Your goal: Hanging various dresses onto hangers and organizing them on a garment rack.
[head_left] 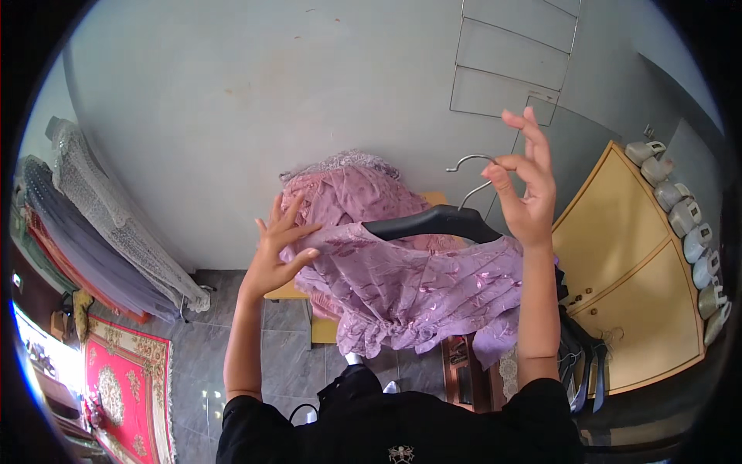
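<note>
- Right hand (529, 197) raised, thumb and forefinger pinching the metal hook (468, 162) of a black hanger (433, 222), other fingers extended upward
- Left hand (274, 247) spread wide at the garment's left shoulder, thumb and forefinger tips apart; can't tell if it touches the cloth
- Lilac garment (417, 290) with shiny leaf pattern hangs on the hanger, between both forearms, in front of the body
- Behind it, heap of pink and mauve clothes (355, 193) on a yellow table (325, 331) near the grey wall (201, 131)
- Left side: long hanging dresses (100, 209), red patterned rug (116, 379) on grey tile floor (205, 340)
- Right side: yellow cabinet (626, 278), bunch of dark hangers (591, 363) beside it
</note>
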Motion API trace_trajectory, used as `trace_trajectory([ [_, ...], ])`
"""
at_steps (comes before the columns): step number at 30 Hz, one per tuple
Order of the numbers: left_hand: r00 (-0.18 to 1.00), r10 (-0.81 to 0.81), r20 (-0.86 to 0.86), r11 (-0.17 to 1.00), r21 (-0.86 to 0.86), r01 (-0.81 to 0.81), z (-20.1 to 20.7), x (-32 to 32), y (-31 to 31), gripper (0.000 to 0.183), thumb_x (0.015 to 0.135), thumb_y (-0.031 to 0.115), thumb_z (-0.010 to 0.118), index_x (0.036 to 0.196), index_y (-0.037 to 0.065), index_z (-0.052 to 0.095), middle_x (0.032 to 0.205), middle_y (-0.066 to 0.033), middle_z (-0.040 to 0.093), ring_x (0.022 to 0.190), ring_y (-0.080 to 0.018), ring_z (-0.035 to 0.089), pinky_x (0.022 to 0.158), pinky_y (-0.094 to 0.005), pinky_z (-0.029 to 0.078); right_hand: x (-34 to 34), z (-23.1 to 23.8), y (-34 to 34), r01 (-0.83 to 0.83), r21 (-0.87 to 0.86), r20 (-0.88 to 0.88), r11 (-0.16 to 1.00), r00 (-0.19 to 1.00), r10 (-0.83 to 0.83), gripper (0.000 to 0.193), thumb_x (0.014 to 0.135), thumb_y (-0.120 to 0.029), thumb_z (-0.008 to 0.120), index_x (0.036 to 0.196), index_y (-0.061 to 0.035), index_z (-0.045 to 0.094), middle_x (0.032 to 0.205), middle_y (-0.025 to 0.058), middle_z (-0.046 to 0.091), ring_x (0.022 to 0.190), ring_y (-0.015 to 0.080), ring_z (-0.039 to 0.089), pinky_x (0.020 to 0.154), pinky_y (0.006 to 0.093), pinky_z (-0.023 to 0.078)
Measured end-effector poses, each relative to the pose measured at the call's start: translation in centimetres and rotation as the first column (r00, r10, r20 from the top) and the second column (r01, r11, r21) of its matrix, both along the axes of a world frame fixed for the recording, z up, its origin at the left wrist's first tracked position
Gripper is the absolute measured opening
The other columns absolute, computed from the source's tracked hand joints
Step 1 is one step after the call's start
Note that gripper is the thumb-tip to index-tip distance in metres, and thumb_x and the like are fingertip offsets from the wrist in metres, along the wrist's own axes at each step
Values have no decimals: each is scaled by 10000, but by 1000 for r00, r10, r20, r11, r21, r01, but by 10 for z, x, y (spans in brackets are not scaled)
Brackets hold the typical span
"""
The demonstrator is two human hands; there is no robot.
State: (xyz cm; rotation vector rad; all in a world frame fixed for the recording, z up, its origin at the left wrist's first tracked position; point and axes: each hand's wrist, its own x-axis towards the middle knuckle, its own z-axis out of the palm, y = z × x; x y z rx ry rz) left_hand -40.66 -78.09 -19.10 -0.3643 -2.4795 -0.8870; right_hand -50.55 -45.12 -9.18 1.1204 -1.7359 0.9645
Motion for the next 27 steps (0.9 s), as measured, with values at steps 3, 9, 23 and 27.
trace_trajectory([
  [3,999,-11,47,1000,-27,12,-4,-1,16,424,704,350,705,1075,156,638,1419,-71,299,1344,-373,90,962,-675,-36,9,-6,5,13,-6,48,1000,999,-13,158,796,-141,640,691,-27,607,1271,139,436,1317,354,214,1055,480,153],
  [9,993,104,-48,993,-43,-106,-27,-2,40,293,684,288,728,949,167,694,1370,-45,387,1328,-369,170,966,-673,-27,21,-19,12,54,-27,98,998,994,-51,152,786,-167,654,693,-50,627,1272,116,447,1321,347,212,1055,486,135],
  [23,963,193,-188,975,-72,-209,-29,11,55,378,611,332,768,939,160,695,1405,-75,327,1335,-379,138,962,-678,-17,31,-28,54,250,-98,58,963,968,-245,126,801,-130,624,727,-31,646,1295,126,428,1316,333,222,1063,449,146],
  [27,989,20,-150,986,-163,-45,-23,-1,51,439,581,391,776,936,147,690,1418,-73,301,1336,-390,113,964,-677,-33,34,-25,71,184,-184,23,965,983,-183,141,826,-121,601,760,-3,640,1304,141,409,1315,317,227,1069,426,146],
])
